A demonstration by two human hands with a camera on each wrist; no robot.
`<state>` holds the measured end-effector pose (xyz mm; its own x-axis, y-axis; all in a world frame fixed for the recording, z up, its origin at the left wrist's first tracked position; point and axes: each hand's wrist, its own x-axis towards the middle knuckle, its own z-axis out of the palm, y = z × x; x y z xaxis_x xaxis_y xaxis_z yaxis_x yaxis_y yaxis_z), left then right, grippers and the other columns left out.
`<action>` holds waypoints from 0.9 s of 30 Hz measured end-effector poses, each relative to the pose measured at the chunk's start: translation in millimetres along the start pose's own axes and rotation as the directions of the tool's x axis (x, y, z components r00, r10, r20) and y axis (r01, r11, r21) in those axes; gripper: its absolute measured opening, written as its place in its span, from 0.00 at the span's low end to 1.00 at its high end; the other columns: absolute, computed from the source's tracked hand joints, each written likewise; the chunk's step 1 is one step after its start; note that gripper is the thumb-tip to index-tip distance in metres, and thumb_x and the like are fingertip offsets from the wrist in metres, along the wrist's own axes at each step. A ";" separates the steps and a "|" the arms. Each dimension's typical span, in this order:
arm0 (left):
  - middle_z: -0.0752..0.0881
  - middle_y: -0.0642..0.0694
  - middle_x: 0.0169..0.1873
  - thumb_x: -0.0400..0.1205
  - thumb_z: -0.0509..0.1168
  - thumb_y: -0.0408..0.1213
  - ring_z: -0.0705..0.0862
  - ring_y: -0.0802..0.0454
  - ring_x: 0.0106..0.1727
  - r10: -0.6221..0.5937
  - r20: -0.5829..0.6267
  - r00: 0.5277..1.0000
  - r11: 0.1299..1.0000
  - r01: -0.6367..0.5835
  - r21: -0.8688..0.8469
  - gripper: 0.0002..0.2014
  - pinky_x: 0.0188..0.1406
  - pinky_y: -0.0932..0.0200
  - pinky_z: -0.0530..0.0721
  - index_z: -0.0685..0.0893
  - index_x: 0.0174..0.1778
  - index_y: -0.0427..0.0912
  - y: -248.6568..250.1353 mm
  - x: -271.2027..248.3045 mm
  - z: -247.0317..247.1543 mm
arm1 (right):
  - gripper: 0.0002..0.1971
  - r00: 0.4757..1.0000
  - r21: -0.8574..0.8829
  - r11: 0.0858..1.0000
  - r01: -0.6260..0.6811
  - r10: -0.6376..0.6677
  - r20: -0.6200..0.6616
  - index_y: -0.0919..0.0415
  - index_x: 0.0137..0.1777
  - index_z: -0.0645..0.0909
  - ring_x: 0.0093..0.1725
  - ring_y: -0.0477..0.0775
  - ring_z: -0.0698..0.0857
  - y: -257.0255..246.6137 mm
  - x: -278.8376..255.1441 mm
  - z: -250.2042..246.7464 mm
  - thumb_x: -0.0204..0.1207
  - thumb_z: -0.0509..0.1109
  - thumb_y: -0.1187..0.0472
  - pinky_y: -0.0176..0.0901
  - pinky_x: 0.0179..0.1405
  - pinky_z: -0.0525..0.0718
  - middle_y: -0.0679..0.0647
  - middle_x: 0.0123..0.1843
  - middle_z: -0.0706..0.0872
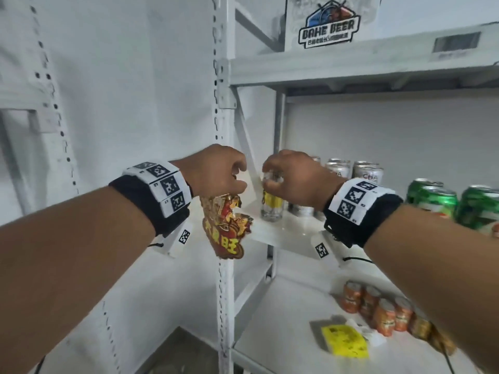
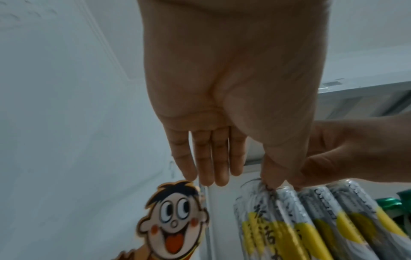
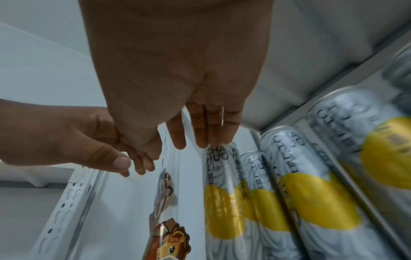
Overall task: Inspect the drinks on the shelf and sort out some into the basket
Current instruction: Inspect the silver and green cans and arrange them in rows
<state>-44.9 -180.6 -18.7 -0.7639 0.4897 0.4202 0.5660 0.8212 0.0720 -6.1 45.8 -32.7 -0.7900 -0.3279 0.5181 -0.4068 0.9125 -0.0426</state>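
Note:
My left hand (image 1: 239, 182) points down in front of the shelf post. A red and gold cartoon drink pouch (image 1: 226, 233) hangs from its fingertips, though the exact pinch is hidden. In the left wrist view the pouch (image 2: 175, 221) shows a smiling face just below my fingers (image 2: 209, 167). My right hand (image 1: 270, 176) grips the top of a silver and yellow can (image 1: 271, 209), which stands at the left end of the middle shelf (image 1: 291, 236). The same can (image 3: 222, 202) sits under my right fingertips (image 3: 206, 137) in the right wrist view. No basket is in view.
More silver cans (image 1: 364, 171) stand in a row behind the gripped one, with green cans (image 1: 437, 201) to their right. On the lower shelf are several orange cans (image 1: 378, 309) and a yellow packet (image 1: 345, 341). A beer box (image 1: 329, 22) sits on the top shelf. The white post (image 1: 224, 103) stands between my hands.

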 end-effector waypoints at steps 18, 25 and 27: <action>0.87 0.56 0.55 0.82 0.76 0.54 0.86 0.56 0.56 0.105 0.001 0.995 0.975 -0.102 -0.197 0.21 0.54 0.58 0.85 0.88 0.68 0.49 -1.7 32.3 44.1 | 0.20 0.982 -0.057 0.981 -0.186 0.184 -0.027 0.51 0.62 0.78 0.53 0.59 0.80 27.1 44.4 23.7 0.74 0.77 0.49 0.50 0.65 0.72 0.52 0.48 0.84; 0.87 0.59 0.52 0.75 0.84 0.56 0.87 0.59 0.52 0.151 0.187 0.971 0.951 -0.091 -0.295 0.23 0.47 0.62 0.84 0.86 0.60 0.53 52.3 41.2 62.2 | 0.16 0.993 -0.015 0.995 -0.104 0.103 -0.064 0.50 0.51 0.89 0.41 0.41 0.79 38.4 -8.2 -17.0 0.68 0.85 0.44 0.29 0.38 0.71 0.46 0.44 0.78; 0.92 0.58 0.50 0.74 0.85 0.55 0.91 0.57 0.52 0.211 0.215 0.953 0.917 -0.117 -0.381 0.21 0.51 0.59 0.87 0.88 0.59 0.54 73.7 44.6 70.3 | 0.16 0.991 0.008 0.994 -0.108 0.108 -0.076 0.48 0.50 0.89 0.42 0.42 0.79 39.0 -24.8 -30.6 0.67 0.84 0.43 0.31 0.40 0.73 0.47 0.46 0.79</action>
<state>-59.0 -77.6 -58.3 -0.6754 0.7034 0.2213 0.7268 0.5842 0.3613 11.7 97.0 -21.2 -0.7921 -0.2075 0.5740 -0.3225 0.9407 -0.1050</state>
